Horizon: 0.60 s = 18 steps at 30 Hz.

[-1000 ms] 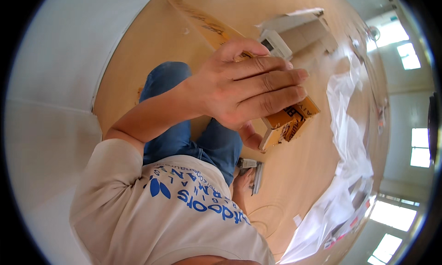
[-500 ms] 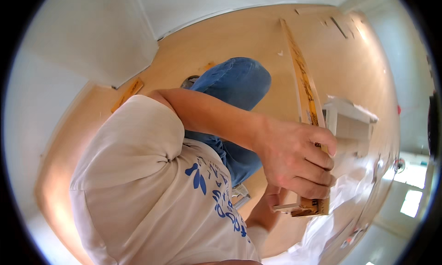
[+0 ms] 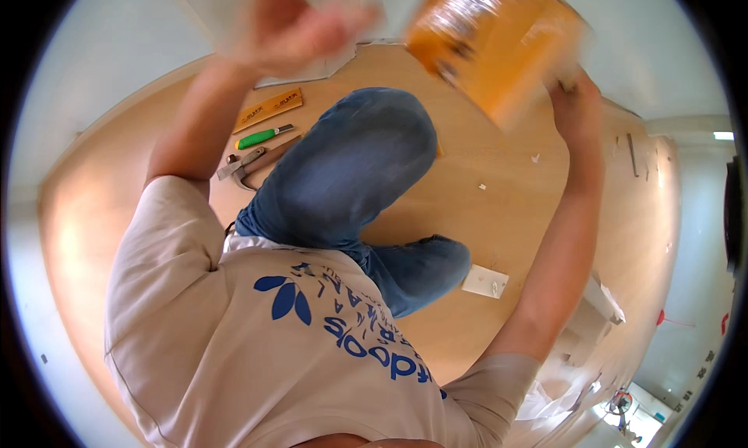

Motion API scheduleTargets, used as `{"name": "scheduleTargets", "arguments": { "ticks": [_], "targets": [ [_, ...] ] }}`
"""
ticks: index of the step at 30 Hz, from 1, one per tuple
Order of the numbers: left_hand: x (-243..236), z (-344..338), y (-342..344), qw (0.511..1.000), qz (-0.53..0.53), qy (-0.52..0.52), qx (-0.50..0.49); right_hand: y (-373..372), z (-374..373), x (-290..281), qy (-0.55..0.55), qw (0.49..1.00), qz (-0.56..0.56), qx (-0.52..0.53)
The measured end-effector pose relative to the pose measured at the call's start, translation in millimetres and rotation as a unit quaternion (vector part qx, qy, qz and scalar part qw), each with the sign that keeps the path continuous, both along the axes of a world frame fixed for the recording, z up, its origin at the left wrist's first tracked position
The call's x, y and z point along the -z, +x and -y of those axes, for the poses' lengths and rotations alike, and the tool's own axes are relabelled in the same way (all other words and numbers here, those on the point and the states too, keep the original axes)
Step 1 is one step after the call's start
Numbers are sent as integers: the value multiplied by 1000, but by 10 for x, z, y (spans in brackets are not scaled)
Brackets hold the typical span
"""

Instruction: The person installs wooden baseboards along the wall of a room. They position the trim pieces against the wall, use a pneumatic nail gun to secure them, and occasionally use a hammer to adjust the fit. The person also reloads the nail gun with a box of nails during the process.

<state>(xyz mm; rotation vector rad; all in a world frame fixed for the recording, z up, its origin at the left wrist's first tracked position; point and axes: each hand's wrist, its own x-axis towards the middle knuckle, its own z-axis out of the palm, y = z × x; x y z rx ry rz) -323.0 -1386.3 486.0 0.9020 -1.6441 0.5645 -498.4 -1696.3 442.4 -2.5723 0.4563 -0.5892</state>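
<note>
High on the right, my right hand [image 3: 576,109] is closed on the edge of an orange film-covered board [image 3: 499,47]. The board is tilted, glossy and blurred, and it is held up close to the camera. My left hand [image 3: 300,39] is raised at the top left, apart from the board. It is smeared by motion and partly cut off by the upper edge; its thumb stands away from the fingers and nothing shows in it. Below the left forearm, a claw hammer [image 3: 248,166], a green-handled knife [image 3: 263,137] and an orange strip [image 3: 269,110] lie on the floor.
My bent knees [image 3: 354,160] in blue jeans rise from the wood-coloured floor [image 3: 499,214]. A small white plate [image 3: 485,281] lies beside one knee. White sheeting [image 3: 545,401] and a fan [image 3: 620,403] are at lower right. White walls [image 3: 654,51] stand ahead.
Both hands were together low on the right at the end of a long orange strip. They are now raised and apart, with the orange board in the right. My view has turned left.
</note>
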Motion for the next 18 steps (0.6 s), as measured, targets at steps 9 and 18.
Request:
{"name": "scheduleTargets", "arguments": {
  "ticks": [9,18],
  "targets": [
    [931,406,652,805,102,512,-282,1992,188,1844,-129,954,-205,-176],
    [3763,775,1485,675,-34,666,-317,2056,336,3728,-55,993,23,-102]
  ]
}}
